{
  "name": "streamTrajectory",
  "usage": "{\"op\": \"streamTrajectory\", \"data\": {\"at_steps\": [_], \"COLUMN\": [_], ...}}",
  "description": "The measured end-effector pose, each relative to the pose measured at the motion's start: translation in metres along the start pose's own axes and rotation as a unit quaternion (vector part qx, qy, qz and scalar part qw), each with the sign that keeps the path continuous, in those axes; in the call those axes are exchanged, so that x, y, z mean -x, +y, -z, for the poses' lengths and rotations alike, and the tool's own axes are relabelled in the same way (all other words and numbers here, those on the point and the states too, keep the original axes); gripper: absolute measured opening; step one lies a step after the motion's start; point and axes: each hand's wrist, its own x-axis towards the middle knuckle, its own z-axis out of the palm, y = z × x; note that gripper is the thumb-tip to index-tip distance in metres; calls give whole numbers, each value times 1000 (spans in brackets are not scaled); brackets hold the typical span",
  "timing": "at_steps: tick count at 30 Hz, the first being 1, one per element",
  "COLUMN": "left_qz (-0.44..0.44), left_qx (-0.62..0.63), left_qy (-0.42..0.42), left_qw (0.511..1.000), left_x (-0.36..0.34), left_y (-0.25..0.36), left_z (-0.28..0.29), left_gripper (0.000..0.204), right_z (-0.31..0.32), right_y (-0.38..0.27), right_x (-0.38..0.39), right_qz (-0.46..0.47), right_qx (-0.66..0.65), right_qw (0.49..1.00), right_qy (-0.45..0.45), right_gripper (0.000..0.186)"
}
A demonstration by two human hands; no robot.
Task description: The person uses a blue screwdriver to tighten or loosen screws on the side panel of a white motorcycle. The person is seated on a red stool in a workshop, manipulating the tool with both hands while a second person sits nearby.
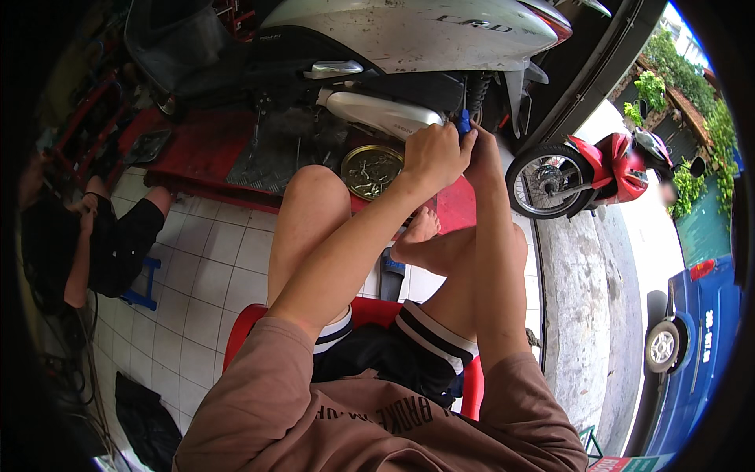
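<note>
A blue-handled tool that looks like a screwdriver (464, 121) stands between my hands, its thin shaft pointing up beside the scooter's rear shock absorber (478, 93). My left hand (437, 154) is closed in a fist against the handle, with its thumb toward my right hand. My right hand (483, 154) is closed at the handle's other side, its fingers partly hidden behind the left. In front of both hands is the silver-grey scooter (425, 35), with a pale engine-side cover (381, 112) low on it. The tool's tip is too small to make out.
A round gold-coloured pan (346, 167) with small parts sits on the red lift platform (185, 161). I sit on a red chair (237, 334). At left, another person (110, 236) sits by a blue stool (145, 287). A red motorbike (617, 169) and blue vehicle (700, 354) stand right.
</note>
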Motion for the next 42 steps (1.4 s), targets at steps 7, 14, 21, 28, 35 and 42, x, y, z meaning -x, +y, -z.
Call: {"op": "streamTrajectory", "data": {"at_steps": [7, 14, 21, 28, 35, 42], "left_qz": [-20, -95, -26, 1, 2, 4], "left_qx": [24, 47, 51, 87, 129, 182], "left_qy": [19, 38, -20, -56, -57, -72], "left_qw": [999, 994, 998, 995, 990, 981], "left_x": [2, 2, 0, 6, 10, 16], "left_y": [2, -4, -3, -7, -10, -4], "left_z": [3, 1, -3, -9, -14, -22], "left_gripper": [39, 39, 34, 36, 41, 44], "right_z": [3, 3, 14, 50, 58, 69], "right_y": [2, 0, -39, -60, -67, -83], "right_x": [-2, -12, -64, -150, -192, -209], "right_qz": [23, 23, 55, 131, 198, 212], "right_qx": [8, 50, 410, 511, 576, 625], "right_qw": [999, 997, 899, 821, 732, 651], "right_qy": [26, 53, 145, 217, 307, 375], "right_gripper": [25, 27, 35, 45, 32, 36]}}
